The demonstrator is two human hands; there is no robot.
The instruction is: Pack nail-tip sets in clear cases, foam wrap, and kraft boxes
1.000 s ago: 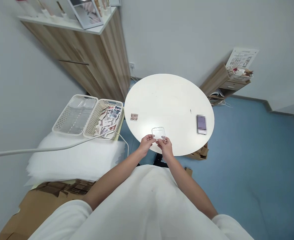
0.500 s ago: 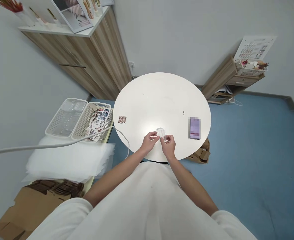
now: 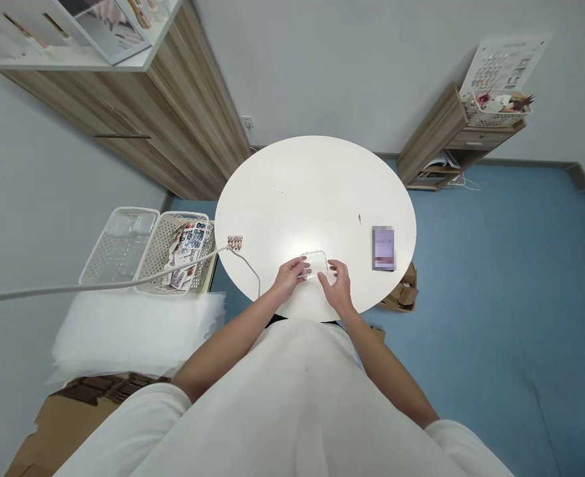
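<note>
A clear plastic case [image 3: 316,264] is held just over the near part of the round white table [image 3: 317,179]. My left hand [image 3: 288,278] grips its left side, with fingers visible through the plastic. At the case's right edge, my right hand [image 3: 339,286] has thumb and fingers spread apart; whether they touch the edge is hard to tell. A small set of brownish-pink false nails [image 3: 235,242] lies near the table's left rim. Toward the right rim rests a purple, pixelated flat object [image 3: 383,248].
A white cable [image 3: 187,268] crosses from the left onto the table. Left of it stand a basket of nail sheets [image 3: 146,265], a bin of clear plastic [image 3: 93,258] and stacked translucent sheets [image 3: 138,331]. Cardboard [image 3: 53,424] lies lower left. A small dark item [image 3: 359,218] is on the table.
The clear case has been turned so its broad face shows. My right hand's fingers have spread from their pinch; my left hand keeps hold. The whole view has shifted slightly.
</note>
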